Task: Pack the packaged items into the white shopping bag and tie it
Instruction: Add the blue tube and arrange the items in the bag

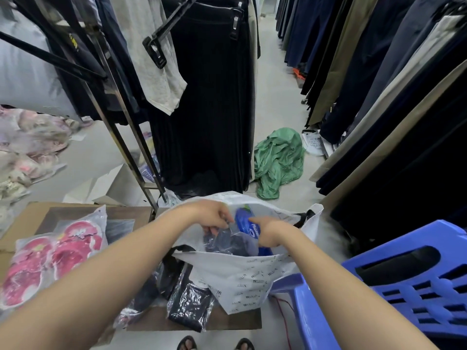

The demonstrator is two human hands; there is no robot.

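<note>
Both hands reach into the open white shopping bag (pixel 242 274).
Left hand (pixel 214 215) pinches a clear-wrapped dark packaged item (pixel 222 239); right hand (pixel 267 229), fingers curled, touches a blue package (pixel 246 221).

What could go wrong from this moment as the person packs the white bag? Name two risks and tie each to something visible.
1. The white printed plastic shopping bag sags open with no hand on its rim; both the left hand and right hand are inside, so it may slump.
2. The dark clear-wrapped package lies partly under the bag and could be overlooked before tying.
</note>
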